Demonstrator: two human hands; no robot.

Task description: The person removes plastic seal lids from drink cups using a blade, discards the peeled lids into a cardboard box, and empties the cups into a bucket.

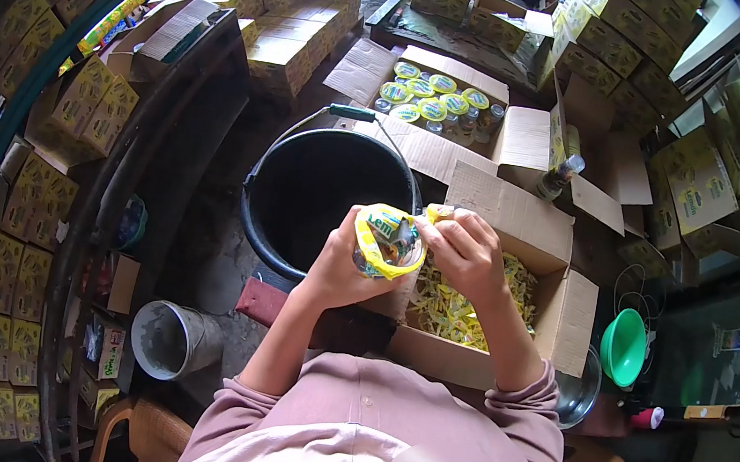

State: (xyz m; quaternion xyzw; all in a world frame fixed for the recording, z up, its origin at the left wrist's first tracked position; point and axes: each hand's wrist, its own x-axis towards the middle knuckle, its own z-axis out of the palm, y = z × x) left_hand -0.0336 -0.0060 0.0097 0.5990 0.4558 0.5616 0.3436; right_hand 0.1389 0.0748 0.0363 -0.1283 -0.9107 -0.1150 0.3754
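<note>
My left hand (336,269) is wrapped around a clear plastic drink cup (400,252) with a yellow and green printed film lid (383,225). The cup is tilted so its top faces me, and part of the film is torn open. At the cup's far right rim, my right hand (467,249) pinches a yellow piece of film (439,212). Below the right hand is an open cardboard box (575,317) holding many yellow film strips (453,314). A black bucket (313,162) with a wire handle stands just beyond my left hand, its inside dark.
Ahead, a cardboard box (373,142) holds several yellow-lidded cups (430,107). A bottle (555,177) leans right of it. A grey bucket (202,335) stands at left, a green bowl (624,347) at right. Stacked yellow cartons (285,30) line the back and sides.
</note>
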